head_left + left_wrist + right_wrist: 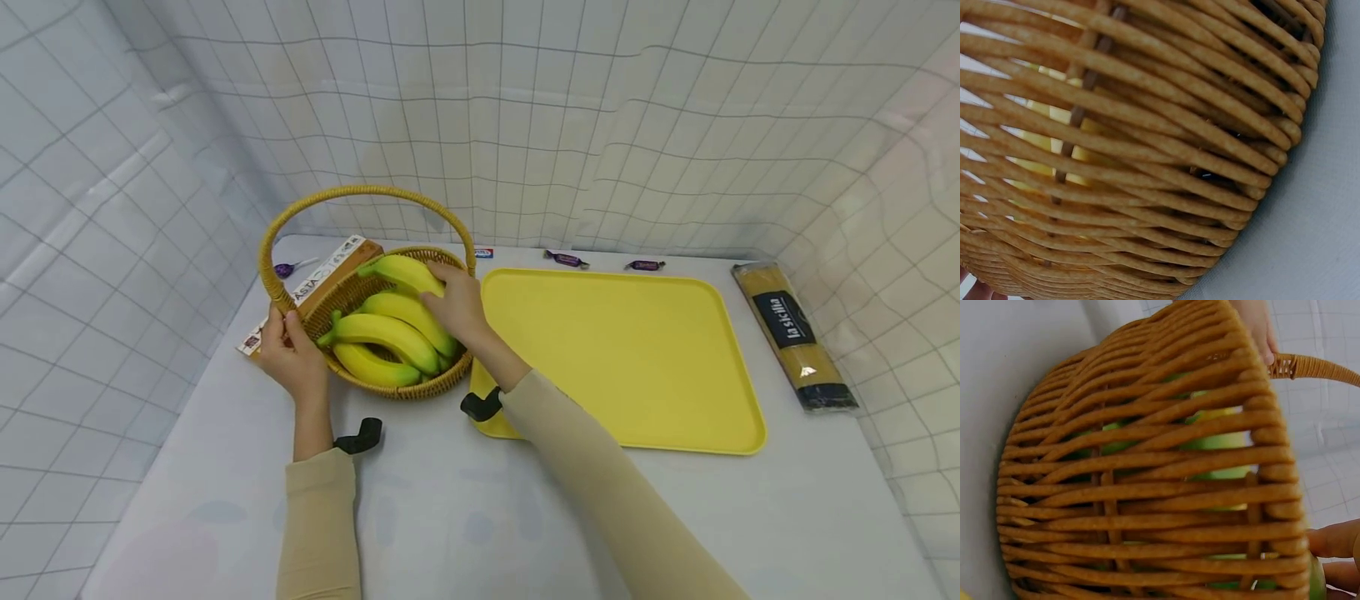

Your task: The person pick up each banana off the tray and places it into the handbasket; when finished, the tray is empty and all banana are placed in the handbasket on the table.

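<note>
A wicker basket (pixel 408 390) with a tall hooped handle stands left of centre, holding several yellow bananas (pixel 386 333) with green ends. At the basket's left side, my left hand (pixel 296 358) grips the rim where the handle meets it. My right hand (pixel 459 304) reaches over the right rim and holds the uppermost banana (pixel 405 271) by its right end, thumb and fingers about it. In the right wrist view the woven wall (pixel 1147 469) covers most of the bananas, and fingers (pixel 1338 540) show beside a green tip. Woven cane (pixel 1147 125) fills the left wrist view.
Right of the basket lies a yellow tray (pixel 615 358). A pasta box (pixel 322 287) lies behind the basket's left side, near a purple lollipop (pixel 285 270). Two purple wrapped candies (pixel 566 259) lie behind the tray. A spaghetti packet (pixel 795 333) is at the far right.
</note>
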Available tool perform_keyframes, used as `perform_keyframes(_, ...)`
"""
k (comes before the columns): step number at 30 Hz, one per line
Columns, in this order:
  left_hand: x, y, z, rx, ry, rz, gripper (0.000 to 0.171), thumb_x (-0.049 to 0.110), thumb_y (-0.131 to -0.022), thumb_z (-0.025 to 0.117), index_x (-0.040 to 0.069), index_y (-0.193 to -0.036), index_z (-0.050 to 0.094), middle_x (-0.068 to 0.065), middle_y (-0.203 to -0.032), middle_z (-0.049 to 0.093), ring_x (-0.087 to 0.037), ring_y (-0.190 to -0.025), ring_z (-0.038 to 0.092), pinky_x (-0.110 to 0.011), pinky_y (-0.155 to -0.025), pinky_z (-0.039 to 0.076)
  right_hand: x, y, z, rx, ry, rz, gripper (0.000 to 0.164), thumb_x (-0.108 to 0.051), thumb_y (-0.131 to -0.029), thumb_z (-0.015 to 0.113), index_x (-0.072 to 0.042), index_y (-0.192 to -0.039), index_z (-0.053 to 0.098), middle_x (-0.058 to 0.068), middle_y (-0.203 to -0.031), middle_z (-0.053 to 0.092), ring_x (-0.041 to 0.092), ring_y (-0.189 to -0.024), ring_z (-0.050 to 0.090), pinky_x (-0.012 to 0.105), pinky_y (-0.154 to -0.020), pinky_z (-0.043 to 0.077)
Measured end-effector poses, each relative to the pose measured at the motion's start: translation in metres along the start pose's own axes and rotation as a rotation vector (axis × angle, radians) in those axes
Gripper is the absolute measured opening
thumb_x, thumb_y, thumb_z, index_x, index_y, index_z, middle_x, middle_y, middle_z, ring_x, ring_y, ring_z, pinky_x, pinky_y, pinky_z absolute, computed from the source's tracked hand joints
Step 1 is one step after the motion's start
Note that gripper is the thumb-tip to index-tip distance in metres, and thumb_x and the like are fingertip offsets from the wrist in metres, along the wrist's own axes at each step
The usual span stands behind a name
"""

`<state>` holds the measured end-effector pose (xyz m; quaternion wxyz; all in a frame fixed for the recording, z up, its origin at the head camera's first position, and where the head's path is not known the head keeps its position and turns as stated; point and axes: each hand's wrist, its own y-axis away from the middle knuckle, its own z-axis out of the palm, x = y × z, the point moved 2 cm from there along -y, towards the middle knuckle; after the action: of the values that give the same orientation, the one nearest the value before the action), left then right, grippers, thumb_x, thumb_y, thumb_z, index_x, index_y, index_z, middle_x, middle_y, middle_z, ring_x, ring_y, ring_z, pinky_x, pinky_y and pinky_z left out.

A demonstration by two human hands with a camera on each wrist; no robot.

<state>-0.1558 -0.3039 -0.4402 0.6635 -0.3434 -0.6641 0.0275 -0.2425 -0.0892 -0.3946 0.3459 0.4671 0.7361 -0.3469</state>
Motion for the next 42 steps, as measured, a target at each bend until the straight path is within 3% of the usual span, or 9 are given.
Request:
perform_keyframes(5, 0.001, 0.001, 0.001, -0.004, -0.003, 0.02, 0.029, 0.018, -0.1, 0.053, 0.0, -0.116, 0.069, -0.021, -0.095, 0.064, 0.004, -0.081, 0.044, -0.014, -0.074, 0.035, 0.0, -0.005, 0.003, -0.02, 0.032, 0.023, 0.051, -0.008, -0.091, 0.065, -0.001, -0.14, 0.051, 0.013, -0.142, 0.054, 0.027, -0.129, 0.053, 0.035, -0.096, 0.051)
perform_keyframes(9, 0.001, 0.0, 0.001, 0.005, -0.008, 0.035, 0.028, 0.018, -0.1, 0.053, -0.002, -0.111, 0.069, -0.014, -0.09, 0.061, 0.004, -0.08, 0.043, -0.014, -0.073, 0.034, 0.001, -0.009, 0.006, -0.032, 0.037, 0.053, 0.052, -0.008, -0.091, 0.064, -0.003, -0.141, 0.05, 0.012, -0.143, 0.053, 0.027, -0.129, 0.053, 0.035, -0.095, 0.051)
perform_keyframes(14, 0.002, 0.0, 0.0, 0.001, -0.023, 0.04, 0.029, 0.018, -0.1, 0.052, -0.001, -0.114, 0.068, -0.022, -0.093, 0.062, 0.004, -0.08, 0.043, -0.014, -0.073, 0.034, 0.001, -0.013, 0.011, -0.06, 0.058, 0.099, 0.05, -0.008, -0.092, 0.064, -0.006, -0.14, 0.052, 0.01, -0.142, 0.055, 0.025, -0.129, 0.053, 0.034, -0.096, 0.051)
perform_keyframes(18, 0.002, 0.0, -0.001, -0.001, -0.023, 0.032, 0.029, 0.019, -0.1, 0.052, -0.001, -0.115, 0.068, -0.022, -0.092, 0.062, 0.003, -0.079, 0.043, -0.015, -0.073, 0.034, 0.002, -0.015, 0.014, -0.093, 0.042, 0.13, 0.05, -0.007, -0.093, 0.063, -0.009, -0.141, 0.052, 0.009, -0.143, 0.054, 0.025, -0.126, 0.055, 0.028, -0.082, 0.052)
perform_keyframes(21, 0.002, 0.001, -0.001, 0.001, -0.021, 0.025, 0.029, 0.019, -0.1, 0.052, -0.001, -0.115, 0.068, -0.021, -0.093, 0.062, 0.003, -0.079, 0.043, -0.014, -0.073, 0.034, 0.003, -0.017, 0.016, -0.113, 0.019, 0.148, 0.05, -0.007, -0.094, 0.061, -0.01, -0.142, 0.051, 0.008, -0.144, 0.053, 0.023, -0.12, 0.058, 0.023, -0.067, 0.045)
perform_keyframes(26, 0.002, 0.0, 0.0, 0.003, -0.014, 0.036, 0.029, 0.018, -0.1, 0.053, 0.0, -0.116, 0.068, -0.025, -0.095, 0.064, 0.005, -0.08, 0.043, -0.013, -0.073, 0.034, 0.006, -0.021, 0.018, -0.123, 0.015, 0.161, 0.049, -0.007, -0.095, 0.059, -0.01, -0.143, 0.05, 0.008, -0.144, 0.053, 0.023, -0.093, 0.063, 0.023, -0.056, 0.036)
perform_keyframes(29, 0.002, 0.0, 0.001, 0.01, -0.004, 0.041, 0.028, 0.018, -0.1, 0.054, 0.002, -0.118, 0.069, -0.025, -0.096, 0.065, 0.005, -0.08, 0.044, -0.014, -0.073, 0.034, 0.008, -0.023, 0.019, -0.116, 0.036, 0.155, 0.046, -0.006, -0.095, 0.057, -0.009, -0.141, 0.053, 0.008, -0.142, 0.055, 0.024, -0.101, 0.063, 0.023, -0.06, 0.036)
perform_keyframes(33, 0.002, 0.001, 0.001, 0.006, -0.005, 0.029, 0.029, 0.019, -0.1, 0.054, 0.004, -0.12, 0.069, -0.023, -0.101, 0.067, 0.007, -0.083, 0.045, -0.013, -0.075, 0.035, 0.01, -0.025, 0.02, -0.106, 0.06, 0.147, 0.044, -0.004, -0.095, 0.055, -0.009, -0.138, 0.056, 0.008, -0.139, 0.058, 0.023, -0.128, 0.052, 0.024, -0.073, 0.041)
perform_keyframes(42, 0.002, 0.001, -0.002, 0.001, -0.01, 0.023, 0.031, 0.019, -0.1, 0.053, 0.003, -0.123, 0.067, -0.025, -0.106, 0.066, 0.008, -0.084, 0.045, -0.013, -0.076, 0.036, 0.011, -0.024, 0.021, -0.098, 0.026, 0.133, 0.043, -0.01, -0.095, 0.059, -0.009, -0.139, 0.055, 0.008, -0.141, 0.056, 0.022, -0.126, 0.054, 0.032, -0.086, 0.049)
